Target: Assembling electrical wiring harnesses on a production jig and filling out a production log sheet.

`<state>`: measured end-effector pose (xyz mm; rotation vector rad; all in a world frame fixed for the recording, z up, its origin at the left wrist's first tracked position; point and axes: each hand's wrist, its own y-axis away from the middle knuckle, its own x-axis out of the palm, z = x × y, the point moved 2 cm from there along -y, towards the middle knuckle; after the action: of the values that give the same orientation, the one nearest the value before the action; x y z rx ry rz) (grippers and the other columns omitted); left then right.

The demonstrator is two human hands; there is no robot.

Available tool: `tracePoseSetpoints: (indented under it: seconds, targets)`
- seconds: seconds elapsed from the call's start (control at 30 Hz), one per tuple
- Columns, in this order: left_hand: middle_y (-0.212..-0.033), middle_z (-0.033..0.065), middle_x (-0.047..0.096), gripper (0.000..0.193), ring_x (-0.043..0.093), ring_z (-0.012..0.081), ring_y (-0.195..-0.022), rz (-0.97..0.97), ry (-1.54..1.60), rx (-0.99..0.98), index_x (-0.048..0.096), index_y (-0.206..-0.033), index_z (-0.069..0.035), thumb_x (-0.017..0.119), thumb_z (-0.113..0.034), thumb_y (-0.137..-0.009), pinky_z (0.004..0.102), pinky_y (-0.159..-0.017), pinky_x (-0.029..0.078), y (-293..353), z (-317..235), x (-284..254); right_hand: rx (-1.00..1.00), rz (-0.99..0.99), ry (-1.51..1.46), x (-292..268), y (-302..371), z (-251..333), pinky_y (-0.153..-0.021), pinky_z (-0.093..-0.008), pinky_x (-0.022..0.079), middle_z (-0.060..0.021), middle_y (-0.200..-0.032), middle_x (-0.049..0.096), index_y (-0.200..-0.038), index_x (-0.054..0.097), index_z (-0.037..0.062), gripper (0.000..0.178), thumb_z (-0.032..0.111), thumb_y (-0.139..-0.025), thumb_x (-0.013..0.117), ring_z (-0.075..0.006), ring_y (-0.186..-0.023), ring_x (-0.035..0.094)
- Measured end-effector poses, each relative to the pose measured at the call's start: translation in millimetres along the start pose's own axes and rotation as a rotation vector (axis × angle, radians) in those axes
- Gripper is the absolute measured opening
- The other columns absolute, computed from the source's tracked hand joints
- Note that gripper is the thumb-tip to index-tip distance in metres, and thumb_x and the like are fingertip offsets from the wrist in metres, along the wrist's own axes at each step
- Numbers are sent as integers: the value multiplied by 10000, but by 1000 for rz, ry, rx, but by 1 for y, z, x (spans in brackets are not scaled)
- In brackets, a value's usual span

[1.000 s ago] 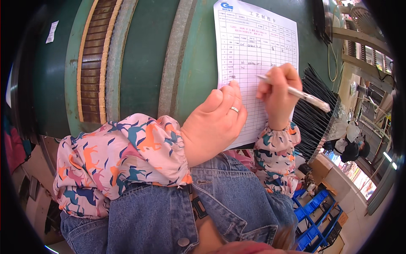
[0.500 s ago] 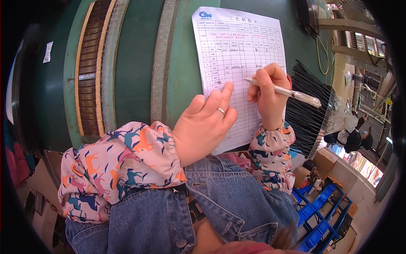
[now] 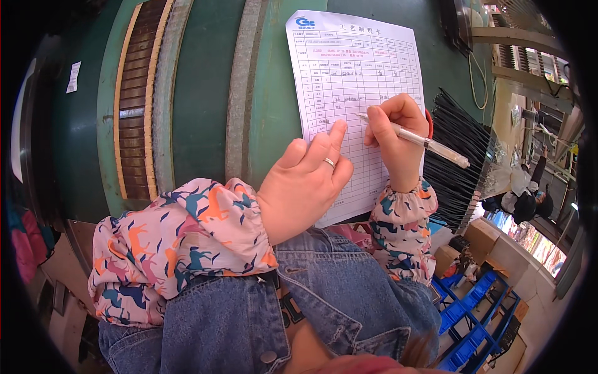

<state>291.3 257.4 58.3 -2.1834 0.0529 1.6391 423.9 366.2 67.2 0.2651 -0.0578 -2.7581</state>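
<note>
A white printed form (image 3: 355,149) with a ruled table and some handwriting lies on the green work surface. My left hand (image 3: 308,181) rests on its lower left part, fingers stretched out and index finger pointing at a row; a ring shows on one finger. Between thumb and fingers, my right hand (image 3: 398,140) grips a pen (image 3: 436,148) with a clear barrel. The pen's tip is over the middle of the form, near the left index fingertip; whether it touches the paper I cannot tell.
Beside the form on the right lies a bundle of black cables (image 3: 458,162). To the left runs a conveyor track (image 3: 134,100) with brown slats, and a metal rail (image 3: 243,93) stands nearer. A small paper slip (image 3: 73,77) lies at far left. Blue racks (image 3: 467,305) stand lower right.
The pen tip has shifted slightly left and up on the form, and the pen's back end has dipped a little. My left hand keeps its place on the paper.
</note>
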Motion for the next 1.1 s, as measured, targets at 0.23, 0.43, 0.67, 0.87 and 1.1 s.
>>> tracePoseSetpoints:
  seconds: [0.23, 0.43, 0.67, 0.87, 1.1]
  targets:
    - [-1277, 119, 591, 96, 484, 144, -939, -49, 12, -6, 535, -762, -127, 598, -198, -752, 304, -815, 319, -1, -1, 3, 91, 33, 92, 3, -1, -3, -426, -169, 380, -4, -602, 573, -766, 522, 33, 186, 92, -872, 663, -32, -489, 525]
    - [-1260, 117, 601, 100, 489, 149, -950, -45, 21, -2, 534, -762, -126, 597, -201, -743, 306, -809, 316, -1, -1, 3, 23, 4, 156, 6, -1, -11, -400, -179, 349, 15, -572, 554, -733, 515, 46, 220, 121, -883, 658, -18, -460, 485]
    - [-1270, 117, 593, 104, 481, 160, -989, -42, 98, -39, 529, -769, -131, 599, -191, -721, 318, -817, 308, -1, 1, 4, -58, -3, 195, 11, -3, -14, -435, -173, 325, 29, -561, 538, -726, 524, 47, 223, 123, -881, 666, 6, -499, 438]
    - [-1287, 200, 560, 147, 445, 213, -1114, 43, 84, 7, 544, -894, -88, 548, -183, -782, 336, -892, 298, 1, 0, 1, -89, -3, 228, 13, -3, -12, -448, -178, 332, 30, -571, 540, -729, 531, 40, 216, 114, -871, 676, 3, -517, 432]
    - [-1280, 125, 585, 110, 475, 165, -991, -43, 30, -13, 531, -776, -130, 599, -196, -721, 322, -824, 304, -1, 0, 4, -86, -10, 223, 14, -4, -13, -454, -183, 343, 18, -580, 549, -730, 533, 35, 213, 108, -867, 678, -4, -519, 440]
